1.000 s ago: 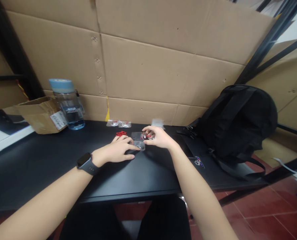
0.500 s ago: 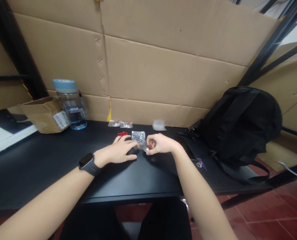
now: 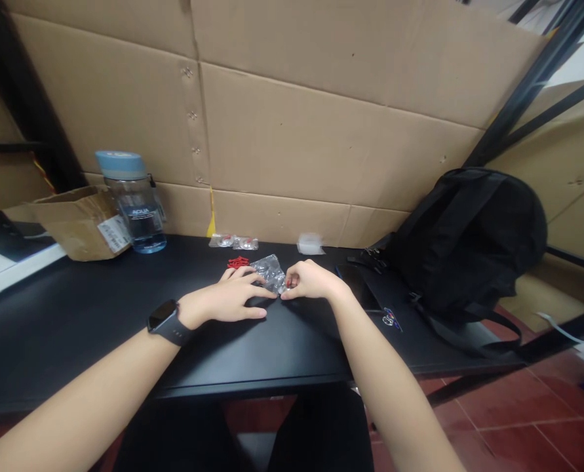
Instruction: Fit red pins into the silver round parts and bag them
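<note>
My left hand point(image 3: 230, 299), with a dark watch on its wrist, lies low over the table with its fingers spread. Its fingertips touch or nearly touch the near edge of a clear plastic bag point(image 3: 268, 269). At the bag's right corner my right hand point(image 3: 312, 280) is closed in a pinch on a small silver-and-red piece point(image 3: 288, 286), mostly hidden by the fingers. Whether that piece is inside the bag I cannot tell. Just beyond the left fingers is a small pile of thin red pieces point(image 3: 237, 262).
Along the cardboard wall lie two clear packets point(image 3: 246, 243) with silver-and-red contents and a stack of translucent bags point(image 3: 310, 244). A water bottle point(image 3: 141, 210) and cardboard box point(image 3: 78, 226) stand left. Right are a black backpack point(image 3: 473, 242), a dark flat device point(image 3: 360, 288) and a keyring point(image 3: 390, 320).
The plastic bag has turned and shifted toward me, its corner now at my right fingers. The silver-and-red piece has moved slightly left to the bag and shows less.
</note>
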{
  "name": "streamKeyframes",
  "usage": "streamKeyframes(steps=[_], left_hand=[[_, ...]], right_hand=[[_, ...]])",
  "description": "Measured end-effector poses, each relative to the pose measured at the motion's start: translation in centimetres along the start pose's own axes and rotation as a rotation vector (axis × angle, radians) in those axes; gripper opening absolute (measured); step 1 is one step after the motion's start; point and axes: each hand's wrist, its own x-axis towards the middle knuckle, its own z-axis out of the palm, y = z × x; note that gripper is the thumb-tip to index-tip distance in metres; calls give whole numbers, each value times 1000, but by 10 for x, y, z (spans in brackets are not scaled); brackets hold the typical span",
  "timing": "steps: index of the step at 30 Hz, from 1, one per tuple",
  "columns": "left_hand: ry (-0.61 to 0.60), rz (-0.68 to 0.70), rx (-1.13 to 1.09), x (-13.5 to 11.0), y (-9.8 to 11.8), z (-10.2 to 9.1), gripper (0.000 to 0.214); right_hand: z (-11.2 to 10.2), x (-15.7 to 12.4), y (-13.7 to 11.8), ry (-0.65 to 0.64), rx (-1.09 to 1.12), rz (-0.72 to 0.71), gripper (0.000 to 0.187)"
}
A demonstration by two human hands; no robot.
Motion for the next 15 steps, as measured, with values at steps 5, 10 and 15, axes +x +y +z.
streamKeyframes(steps=[5,10,15], left_hand=[[-35,-46,52,0,2,-2,47],[-73,-66,62,-1,3,-4,52],[-90,-82,51,-1,4,-4,52]], right_hand=[[0,-1,-2,-6,12,-44,28],[5,3,-3,13,22,-69,27],[14,10,-6,145,32,-80,28]])
